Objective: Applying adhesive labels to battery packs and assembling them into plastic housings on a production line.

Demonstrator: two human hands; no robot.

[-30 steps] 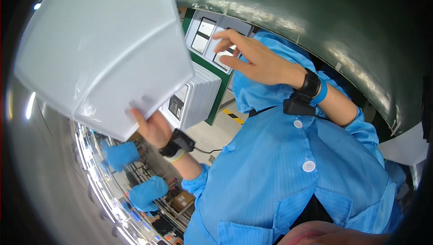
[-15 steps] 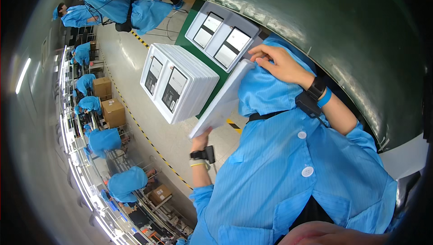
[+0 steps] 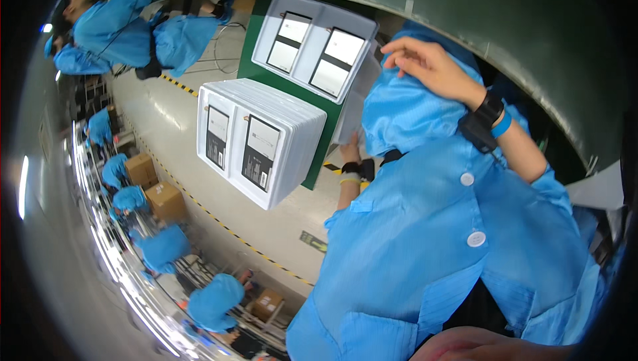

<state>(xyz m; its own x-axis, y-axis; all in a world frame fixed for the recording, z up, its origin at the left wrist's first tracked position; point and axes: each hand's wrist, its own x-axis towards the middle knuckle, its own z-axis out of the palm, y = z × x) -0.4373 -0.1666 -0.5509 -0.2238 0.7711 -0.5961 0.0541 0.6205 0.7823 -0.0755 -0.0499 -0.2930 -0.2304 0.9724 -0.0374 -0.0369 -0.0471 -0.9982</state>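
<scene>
My left hand (image 3: 350, 150) is closed on the lower end of a whitish plastic tray (image 3: 352, 112), held low beside my blue coat; the coat and green table edge partly hide the tray. My right hand (image 3: 432, 72) hangs in front of my coat with fingers stretched out, nothing in them. Ahead, a two-compartment tray (image 3: 364, 22) bears two flat white-and-black packs resembling batteries (image 3: 337, 62). Left of it stands a tall stack of white trays (image 3: 296, 122). Its top tray has two similar packs (image 3: 260, 152), one per compartment.
The trays rest on a green surface (image 3: 249, 55). A dark green table (image 3: 505, 9) curves along the right. Several people in blue coats (image 3: 139, 35) are at the left, with cardboard boxes (image 3: 166, 200) and lit benches. Yellow-black tape (image 3: 219, 218) marks the floor.
My right hand has come away from the tray's upper end. My left hand has moved forward and right with the tray, which now sits lower, mostly behind the coat. The view has shifted.
</scene>
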